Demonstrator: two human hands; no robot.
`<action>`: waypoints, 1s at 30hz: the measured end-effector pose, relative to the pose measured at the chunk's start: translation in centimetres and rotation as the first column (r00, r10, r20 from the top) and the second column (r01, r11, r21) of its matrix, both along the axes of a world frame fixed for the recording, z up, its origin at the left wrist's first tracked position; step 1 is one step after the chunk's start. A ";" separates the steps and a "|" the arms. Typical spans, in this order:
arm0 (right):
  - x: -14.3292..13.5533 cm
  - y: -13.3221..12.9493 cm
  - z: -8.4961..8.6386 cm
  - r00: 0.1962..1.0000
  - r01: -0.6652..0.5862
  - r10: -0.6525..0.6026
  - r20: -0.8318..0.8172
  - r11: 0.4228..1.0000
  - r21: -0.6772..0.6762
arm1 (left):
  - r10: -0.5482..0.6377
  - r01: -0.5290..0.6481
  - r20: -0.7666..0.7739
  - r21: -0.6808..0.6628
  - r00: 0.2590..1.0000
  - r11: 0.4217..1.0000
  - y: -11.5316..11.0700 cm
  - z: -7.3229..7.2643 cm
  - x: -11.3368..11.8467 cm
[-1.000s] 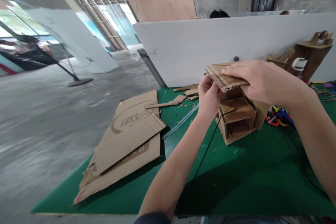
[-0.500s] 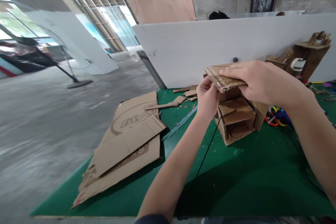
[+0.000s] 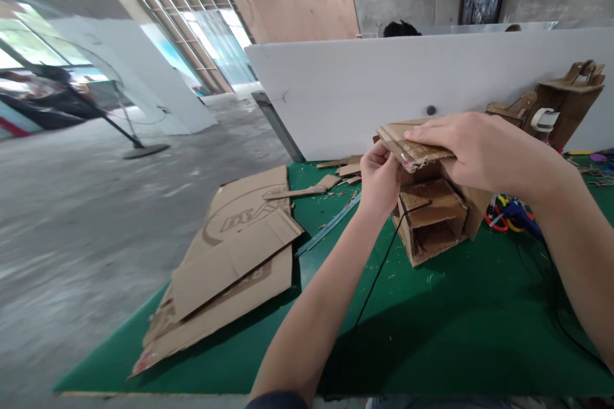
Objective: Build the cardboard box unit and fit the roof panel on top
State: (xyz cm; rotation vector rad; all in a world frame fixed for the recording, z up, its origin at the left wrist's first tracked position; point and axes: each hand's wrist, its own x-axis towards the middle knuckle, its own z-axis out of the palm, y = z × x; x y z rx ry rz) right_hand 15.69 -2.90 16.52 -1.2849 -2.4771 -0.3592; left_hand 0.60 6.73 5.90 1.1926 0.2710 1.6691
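Observation:
A cardboard box structure (image 3: 434,214) with open compartments stands on the green table (image 3: 412,332). Over its top lies a cardboard flap (image 3: 415,147), tilted, with a ragged front edge. My left hand (image 3: 381,179) is closed at the flap's left edge, its fingertips partly hidden beneath the cardboard; what they pinch is too hidden to tell. My right hand (image 3: 472,147) lies over the flap's right part, fingers on top and thumb under, gripping it. A black cord (image 3: 381,268) runs from the box's front down toward the table's near edge.
Flat cardboard sheets (image 3: 235,262) lie at the left, with cardboard scraps (image 3: 350,169) and a bluish strip (image 3: 329,225) beside them. Scissors (image 3: 496,214) lie right of the box. Behind stand a white partition (image 3: 336,89), a tape roll (image 3: 544,119) and another cardboard construction (image 3: 563,105).

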 end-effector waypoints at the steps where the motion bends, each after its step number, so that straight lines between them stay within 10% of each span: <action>1: 0.0 -0.1 0.0 1.000 0.006 -0.006 0.013 1.000 -0.006 | 0.017 -0.017 -0.018 -0.003 1.000 1.000 0.1 -0.2 0.0; 8: 0.3 -0.5 0.1 1.000 0.008 -0.008 -0.004 0.998 0.069 | 0.269 -0.228 -0.236 0.187 0.934 0.956 2.0 -2.3 -2.6; 13: 0.4 -0.5 0.0 1.000 -0.021 0.021 -0.008 0.999 0.030 | 0.740 -0.643 -0.203 0.385 0.641 0.662 3.6 -1.7 -5.5; 19: 0.0 -0.4 0.3 0.998 -0.037 0.039 -0.046 0.999 0.029 | 0.495 -0.231 -0.494 0.501 0.715 0.834 5.2 -0.8 -5.8; 30: -0.6 -0.3 0.7 0.999 0.012 -0.011 0.049 1.000 -0.005 | 0.535 -0.294 -0.483 0.489 0.693 0.821 4.7 0.1 -5.3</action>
